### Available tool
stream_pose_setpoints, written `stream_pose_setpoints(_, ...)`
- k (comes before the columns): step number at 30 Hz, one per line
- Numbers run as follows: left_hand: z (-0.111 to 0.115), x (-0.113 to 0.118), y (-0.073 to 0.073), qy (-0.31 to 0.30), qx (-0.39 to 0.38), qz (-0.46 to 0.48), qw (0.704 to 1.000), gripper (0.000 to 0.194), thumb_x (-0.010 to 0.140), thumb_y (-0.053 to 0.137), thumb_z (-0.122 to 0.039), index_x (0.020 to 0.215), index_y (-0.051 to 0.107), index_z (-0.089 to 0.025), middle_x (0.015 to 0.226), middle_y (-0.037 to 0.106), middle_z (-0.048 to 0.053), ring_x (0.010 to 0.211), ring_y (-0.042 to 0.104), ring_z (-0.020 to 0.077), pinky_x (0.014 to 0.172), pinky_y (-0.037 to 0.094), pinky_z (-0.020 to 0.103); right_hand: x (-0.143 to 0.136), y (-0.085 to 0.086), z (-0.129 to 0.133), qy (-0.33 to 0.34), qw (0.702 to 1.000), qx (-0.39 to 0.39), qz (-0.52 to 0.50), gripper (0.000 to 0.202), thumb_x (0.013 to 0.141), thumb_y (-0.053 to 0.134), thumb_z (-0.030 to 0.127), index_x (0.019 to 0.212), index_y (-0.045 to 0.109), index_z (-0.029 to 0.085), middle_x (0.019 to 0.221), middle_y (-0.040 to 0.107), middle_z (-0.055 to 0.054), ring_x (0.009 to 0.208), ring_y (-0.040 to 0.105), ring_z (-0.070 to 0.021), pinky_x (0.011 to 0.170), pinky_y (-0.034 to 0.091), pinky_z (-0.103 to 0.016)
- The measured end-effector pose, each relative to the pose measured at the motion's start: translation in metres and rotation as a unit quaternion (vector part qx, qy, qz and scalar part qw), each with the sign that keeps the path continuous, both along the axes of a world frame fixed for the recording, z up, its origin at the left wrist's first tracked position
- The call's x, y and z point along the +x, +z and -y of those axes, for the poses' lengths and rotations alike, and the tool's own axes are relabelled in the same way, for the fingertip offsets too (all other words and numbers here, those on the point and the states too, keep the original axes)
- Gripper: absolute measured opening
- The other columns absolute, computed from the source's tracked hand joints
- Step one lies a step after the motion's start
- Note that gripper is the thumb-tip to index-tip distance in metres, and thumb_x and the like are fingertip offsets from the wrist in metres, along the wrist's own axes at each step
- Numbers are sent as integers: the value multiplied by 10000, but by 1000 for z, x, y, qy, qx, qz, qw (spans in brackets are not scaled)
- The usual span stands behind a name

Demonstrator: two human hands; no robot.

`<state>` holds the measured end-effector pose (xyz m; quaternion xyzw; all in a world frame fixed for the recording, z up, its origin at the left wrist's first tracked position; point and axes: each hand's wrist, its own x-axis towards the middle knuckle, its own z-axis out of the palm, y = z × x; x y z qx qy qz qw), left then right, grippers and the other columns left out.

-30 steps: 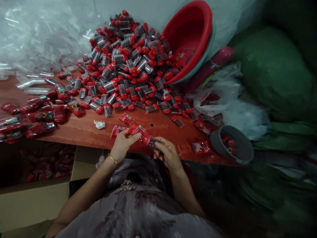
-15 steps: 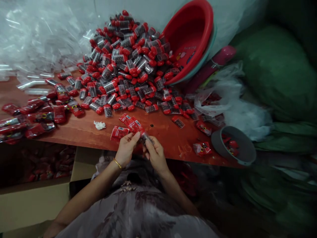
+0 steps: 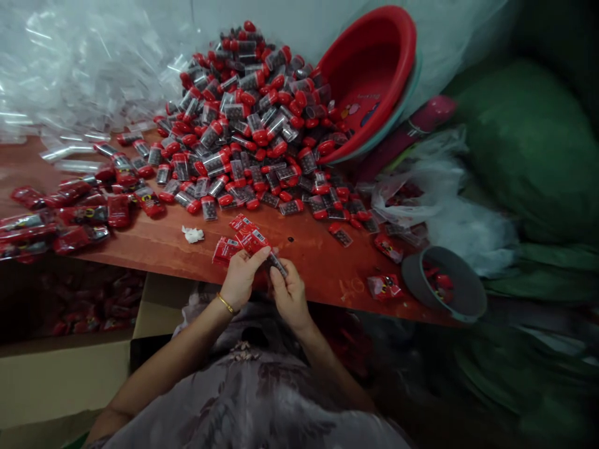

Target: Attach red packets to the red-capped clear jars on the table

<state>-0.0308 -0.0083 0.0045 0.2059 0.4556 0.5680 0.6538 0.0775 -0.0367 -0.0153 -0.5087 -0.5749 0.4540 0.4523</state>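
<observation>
My left hand [image 3: 239, 279], a gold bangle at its wrist, is closed with thumb and fingers on a red printed packet [image 3: 250, 234] that has a barcode label. Facing it, my right hand [image 3: 290, 294] pinches a small clear tube [image 3: 279, 264] with dark contents at the packet's near end. Whether the tube is partly inside the packet I cannot tell. Another red packet [image 3: 226, 248] lies flat beside my left fingers. Beyond both hands rises a large pile of clear tubes with red caps [image 3: 248, 125].
Filled red packets [image 3: 84, 215] lie at the left, near loose clear plastic sleeves [image 3: 93, 75]. A red basin [image 3: 393, 81] leans at the back. A grey bowl [image 3: 472, 293] holds red pieces at the right edge. Below the table's left edge stands a cardboard box [image 3: 65, 374].
The view has shifted slightly, so the table's things sit a little to the right. Both hands stay together on the packet and tube; more of the tube now shows between them.
</observation>
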Motion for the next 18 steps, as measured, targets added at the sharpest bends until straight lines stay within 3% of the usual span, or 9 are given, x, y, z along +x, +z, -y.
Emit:
stream_pose_setpoints(5,7,-1,-6,-34,25,-48,998,341,617,758,-443,744,704,-132,586,663,9,497,551,111,536,454,242,-9,-1,0,16,994,-63,-87,240,911,430,443,945,503,217,585,418,70,411,381,-75,395,357,-206)
stream_pose_setpoints(7,7,-3,-4,-45,22,-43,998,329,623,755,-438,738,710,-133,542,642,1,488,550,115,538,457,246,-11,1,-2,20,993,-67,-92,238,917,414,442,938,496,219,587,412,72,401,377,-74,384,357,-204)
stream_pose_setpoints(11,1,-8,7,-12,25,3,1000,329,591,777,-408,750,723,-125,699,715,54,684,641,157,715,489,272,-12,5,-5,-5,998,51,38,189,898,451,360,976,531,207,790,600,-21,659,578,-137,582,473,-252)
stream_pose_setpoints(13,-2,-9,11,-8,17,14,1000,337,573,791,-391,769,727,-124,765,731,69,718,647,163,757,486,286,-13,4,-5,-9,991,94,90,181,892,452,324,1003,533,205,881,639,-61,769,610,-171,652,490,-283)
stream_pose_setpoints(18,-3,-8,13,-61,19,-25,998,295,542,814,-323,733,732,-113,718,721,66,662,627,157,705,489,282,-17,0,-1,-24,994,83,70,193,903,430,351,1008,518,215,857,625,-58,759,600,-176,662,496,-298)
